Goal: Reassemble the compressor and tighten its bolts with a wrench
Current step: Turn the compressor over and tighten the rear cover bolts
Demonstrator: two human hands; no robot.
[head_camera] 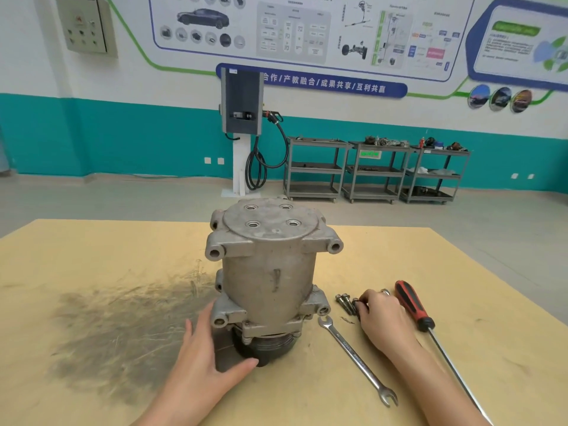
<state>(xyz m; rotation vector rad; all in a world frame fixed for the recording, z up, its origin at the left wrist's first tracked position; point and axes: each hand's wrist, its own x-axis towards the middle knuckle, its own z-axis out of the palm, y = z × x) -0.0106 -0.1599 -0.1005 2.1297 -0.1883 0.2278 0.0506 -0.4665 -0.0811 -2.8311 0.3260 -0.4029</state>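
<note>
Standing upright at the middle of the tan counter (92, 256), the compressor (268, 272) rests on its dark pulley end, four threaded holes showing in its top plate; I see my left hand (203, 361) at its seven o'clock, fingers straight and spread against the lower flange, thumb lying along the pulley; my right hand (382, 318) sits at the compressor's four o'clock, its fingers curled and pinching one of the loose bolts (345, 302) clustered there; the wrench (356, 356) lies flat between my two hands, untouched, running toward five o'clock; a red-handled screwdriver (413, 305) lies just beyond my right hand at three o'clock; a dark smudge (116, 327) stains the counter at nine o'clock.
</note>
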